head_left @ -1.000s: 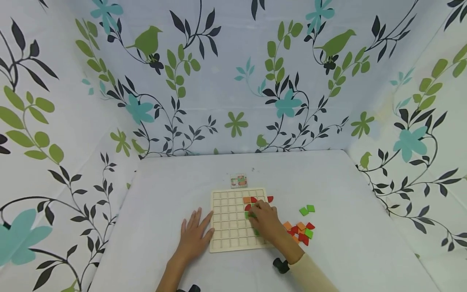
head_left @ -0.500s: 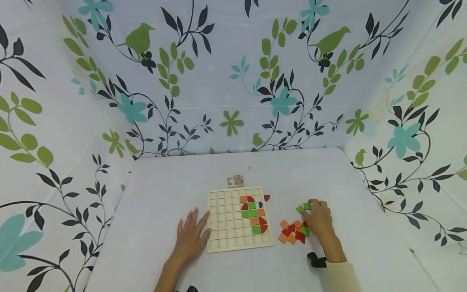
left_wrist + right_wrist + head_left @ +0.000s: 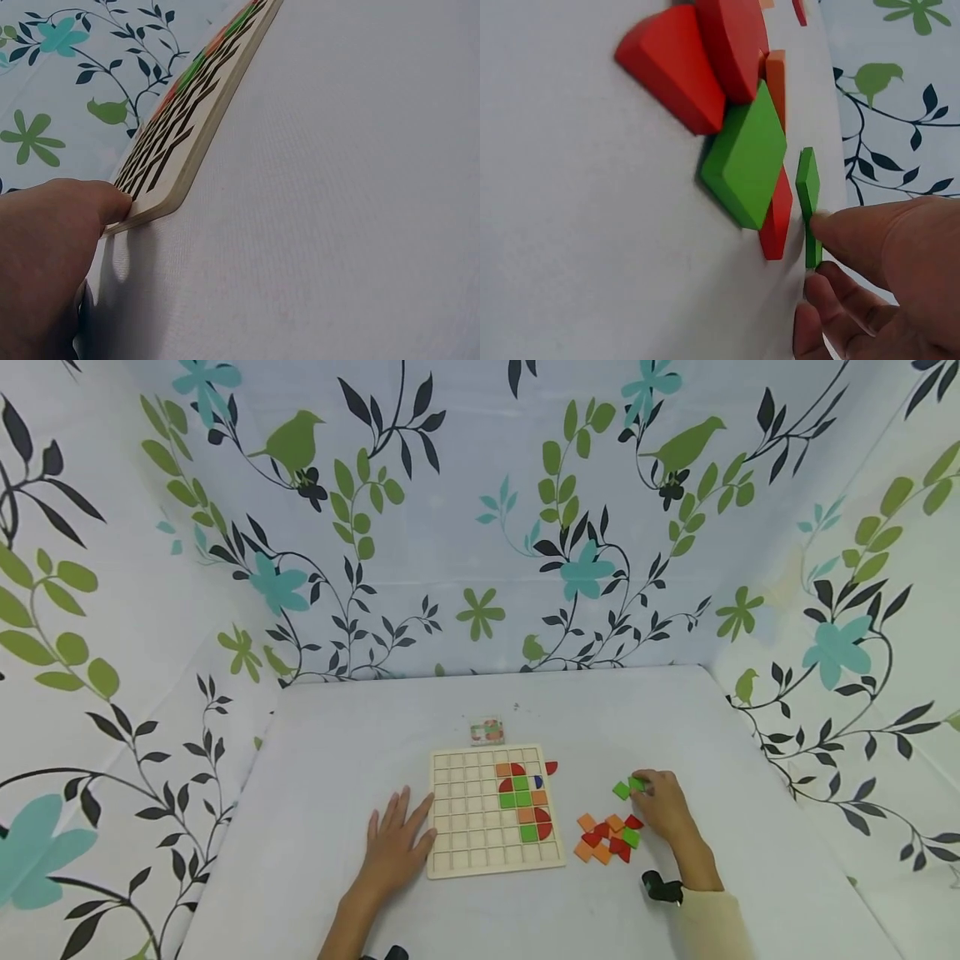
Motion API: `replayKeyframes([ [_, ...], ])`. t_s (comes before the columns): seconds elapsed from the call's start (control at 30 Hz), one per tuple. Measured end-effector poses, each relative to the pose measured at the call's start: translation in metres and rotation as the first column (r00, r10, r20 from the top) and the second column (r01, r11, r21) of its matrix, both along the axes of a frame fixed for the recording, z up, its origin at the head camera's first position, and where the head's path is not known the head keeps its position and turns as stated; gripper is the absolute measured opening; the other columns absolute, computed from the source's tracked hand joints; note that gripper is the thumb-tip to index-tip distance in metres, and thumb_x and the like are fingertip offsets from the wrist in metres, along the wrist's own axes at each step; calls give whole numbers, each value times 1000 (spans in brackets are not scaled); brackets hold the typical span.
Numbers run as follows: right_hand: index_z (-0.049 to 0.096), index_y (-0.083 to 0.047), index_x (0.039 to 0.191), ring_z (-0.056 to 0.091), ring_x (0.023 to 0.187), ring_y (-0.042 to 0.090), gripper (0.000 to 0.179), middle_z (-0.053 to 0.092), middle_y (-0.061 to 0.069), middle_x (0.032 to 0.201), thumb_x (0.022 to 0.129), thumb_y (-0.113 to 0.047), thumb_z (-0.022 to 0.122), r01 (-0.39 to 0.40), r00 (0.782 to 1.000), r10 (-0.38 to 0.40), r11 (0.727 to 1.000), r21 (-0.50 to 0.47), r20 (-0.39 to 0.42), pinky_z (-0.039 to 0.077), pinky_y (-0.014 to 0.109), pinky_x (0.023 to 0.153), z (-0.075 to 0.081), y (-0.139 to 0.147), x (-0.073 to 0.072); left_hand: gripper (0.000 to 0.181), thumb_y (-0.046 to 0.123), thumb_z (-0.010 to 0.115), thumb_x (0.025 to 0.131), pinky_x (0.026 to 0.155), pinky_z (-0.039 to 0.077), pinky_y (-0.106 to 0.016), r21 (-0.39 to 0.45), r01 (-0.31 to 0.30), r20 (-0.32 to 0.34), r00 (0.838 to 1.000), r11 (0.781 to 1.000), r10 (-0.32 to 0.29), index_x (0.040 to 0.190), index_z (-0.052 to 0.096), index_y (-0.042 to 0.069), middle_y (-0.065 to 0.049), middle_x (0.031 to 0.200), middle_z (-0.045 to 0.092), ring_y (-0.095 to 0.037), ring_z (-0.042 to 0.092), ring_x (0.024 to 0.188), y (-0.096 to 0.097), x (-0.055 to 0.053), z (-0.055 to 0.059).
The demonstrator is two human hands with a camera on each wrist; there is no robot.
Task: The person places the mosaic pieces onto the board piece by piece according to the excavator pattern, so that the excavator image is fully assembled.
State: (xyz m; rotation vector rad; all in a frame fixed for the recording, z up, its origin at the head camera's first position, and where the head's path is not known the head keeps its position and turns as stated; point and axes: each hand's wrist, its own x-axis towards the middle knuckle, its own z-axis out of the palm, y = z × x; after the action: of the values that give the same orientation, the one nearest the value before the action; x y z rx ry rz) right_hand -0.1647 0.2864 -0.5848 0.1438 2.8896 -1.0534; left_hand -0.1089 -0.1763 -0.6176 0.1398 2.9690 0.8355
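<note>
A pale wooden grid board (image 3: 467, 853) lies on the table, with orange, red, green and blue pieces set in its right side. My left hand (image 3: 393, 853) rests flat at the board's left edge, fingers spread. In the left wrist view the thumb (image 3: 112, 201) touches a rim corner. At the right, my right hand (image 3: 666, 808) pinches a small green square tile (image 3: 637, 784) between thumb and fingers, close over the table. Another green tile (image 3: 621, 791) lies beside it. In the right wrist view the thumb sits on the pinched green tile (image 3: 814, 251).
A loose pile of orange, red and green pieces, including an orange tile (image 3: 583, 852), lies between board and right hand. A red quarter-round piece (image 3: 552, 767) sits by the board's upper right corner. Behind the board lies a small patterned card (image 3: 487, 731). Patterned cloth surrounds the table.
My right hand has left the board's green pieces and moved right to the two loose green tiles, where it now pinches one. My left hand has stayed at the board's edge.
</note>
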Motion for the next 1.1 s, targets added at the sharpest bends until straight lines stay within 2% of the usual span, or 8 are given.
replayKeyframes([
  [0.13, 59, 9, 138, 59, 113, 44, 39, 48, 35, 137, 102, -5, 60, 6, 1000, -6, 1000, 7, 7, 54, 57, 94, 0, -1, -1, 60, 38, 59, 106, 124, 3, -73, -5, -2, -5, 1000, 1000, 2, 162, 45, 24, -20, 174, 21, -45, 14, 162, 0, 1, 2],
  [0.4, 60, 11, 127, 59, 108, 41, 32, 50, 33, 127, 101, -7, 65, 12, 1000, -12, 1000, 6, -22, 55, 54, 92, -2, -3, -4, 60, 36, 59, 105, 125, 1, -72, 34, -12, -3, 1000, 999, 13, 161, 46, 21, -19, 175, 20, -44, 13, 162, 2, 3, 8],
  [0.7, 57, 13, 126, 57, 110, 44, 33, 51, 35, 125, 103, -9, 63, 69, 998, -69, 998, 11, -10, 53, 59, 97, -11, -8, -4, 60, 37, 59, 105, 125, 2, -72, 19, -6, -12, 1000, 1000, 6, 162, 45, 23, -19, 175, 21, -44, 13, 162, 1, 3, 5],
  [1.1, 58, 10, 125, 57, 103, 38, 31, 54, 31, 121, 104, -11, 65, 47, 999, -46, 999, 26, -28, 53, 55, 90, -8, -16, 3, 60, 36, 61, 105, 125, 4, -72, 27, 0, -27, 1000, 1000, 1, 162, 46, 22, -20, 174, 22, -45, 15, 162, 0, 4, 4],
])
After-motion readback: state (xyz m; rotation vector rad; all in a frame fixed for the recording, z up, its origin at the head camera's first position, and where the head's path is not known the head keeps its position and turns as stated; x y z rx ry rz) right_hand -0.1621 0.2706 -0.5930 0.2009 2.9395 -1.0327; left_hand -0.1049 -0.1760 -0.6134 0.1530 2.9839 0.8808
